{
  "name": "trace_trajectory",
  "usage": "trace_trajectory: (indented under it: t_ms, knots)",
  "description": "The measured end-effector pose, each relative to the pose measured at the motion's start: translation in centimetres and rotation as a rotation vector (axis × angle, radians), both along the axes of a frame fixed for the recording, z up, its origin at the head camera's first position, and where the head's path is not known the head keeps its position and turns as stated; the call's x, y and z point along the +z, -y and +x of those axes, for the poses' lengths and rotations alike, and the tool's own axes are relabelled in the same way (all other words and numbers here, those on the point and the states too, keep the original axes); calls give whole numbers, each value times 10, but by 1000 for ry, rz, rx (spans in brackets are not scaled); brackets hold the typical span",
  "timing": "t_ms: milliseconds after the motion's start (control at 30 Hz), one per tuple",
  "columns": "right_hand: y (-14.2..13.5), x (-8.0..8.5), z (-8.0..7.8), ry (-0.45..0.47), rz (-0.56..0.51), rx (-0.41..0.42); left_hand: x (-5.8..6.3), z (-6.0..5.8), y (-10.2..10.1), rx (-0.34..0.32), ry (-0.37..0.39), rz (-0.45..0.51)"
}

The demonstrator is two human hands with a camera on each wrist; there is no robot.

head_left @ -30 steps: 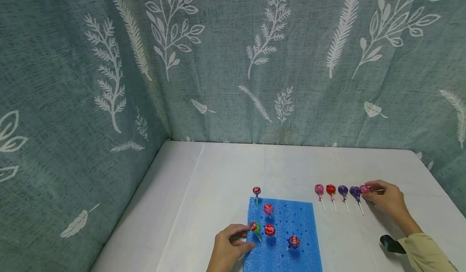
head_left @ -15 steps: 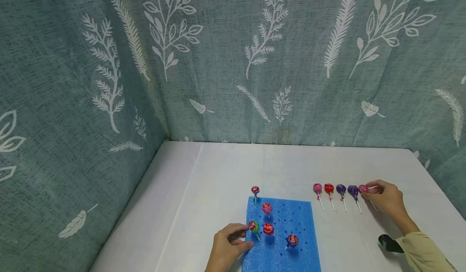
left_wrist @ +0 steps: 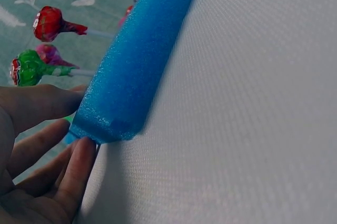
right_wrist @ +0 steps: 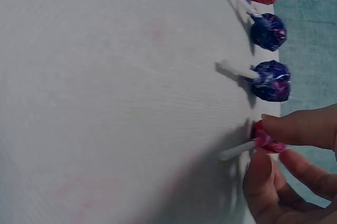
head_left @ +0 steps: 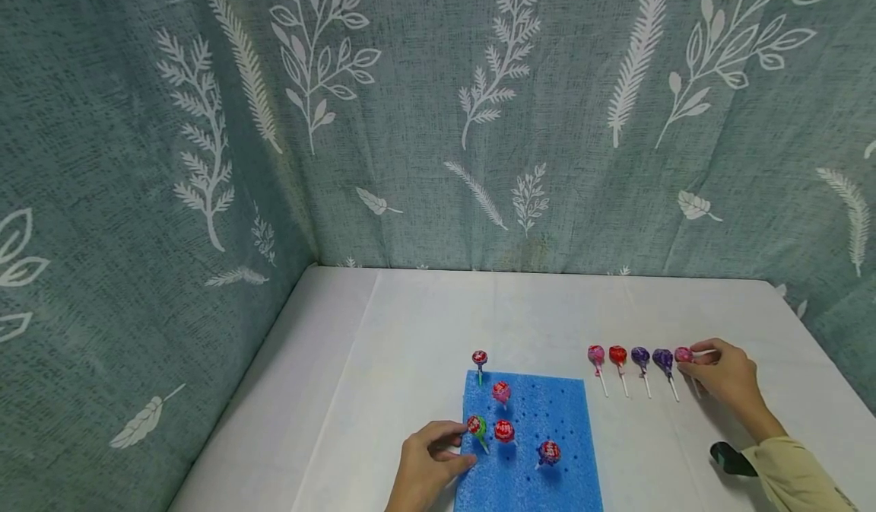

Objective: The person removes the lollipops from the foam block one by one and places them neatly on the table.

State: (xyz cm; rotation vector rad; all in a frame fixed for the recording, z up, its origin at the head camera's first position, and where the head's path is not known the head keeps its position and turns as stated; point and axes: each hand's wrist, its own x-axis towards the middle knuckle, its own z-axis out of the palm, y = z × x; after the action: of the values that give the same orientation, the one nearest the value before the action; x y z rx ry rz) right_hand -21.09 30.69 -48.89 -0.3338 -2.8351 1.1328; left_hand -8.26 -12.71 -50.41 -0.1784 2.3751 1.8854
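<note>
My right hand [head_left: 728, 371] pinches a pink-wrapped lollipop [right_wrist: 268, 140] by its candy head, at the right end of a row. Its white stick points back over the white table. Beside it in the row lie two purple lollipops [head_left: 663, 360], a red one [head_left: 618, 356] and a pink one [head_left: 596, 354]. My left hand [head_left: 431, 462] holds the left edge of a blue foam board [head_left: 568, 413], thumb and fingers against its side. Several lollipops stand in the board, including a green one [head_left: 477, 425] near my left fingertips, a red one [head_left: 504, 430] and a purple one [head_left: 549, 453].
Small dark holes dot the board's surface. A black object [head_left: 732, 459] is by the right sleeve [head_left: 794, 474]. The white table [head_left: 383, 345] ends at a green leaf-patterned curtain [head_left: 424, 116] at the back and left.
The pink lollipop in my right hand turns from lying sideways to its stick pointing toward me, in line with the row. The left hand stays at the board. The view shifts slightly.
</note>
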Motion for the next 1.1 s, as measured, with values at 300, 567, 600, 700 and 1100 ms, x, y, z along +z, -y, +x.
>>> trace_trajectory:
  t_ms: [300,567,600,700,1100]
  knots:
    - [-13,9,0,-94,55,122,0,0,0,-2,12,-1]
    - [5,32,10,-117,48,208,-2,-1,1,-13,0,8]
    - [10,35,12,-121,48,193,-2,-1,1,-14,-3,8]
    - [20,46,18,-142,38,239,-2,-1,2,-13,-13,10]
    - [48,68,30,-185,70,301,-1,-1,0,-3,3,0]
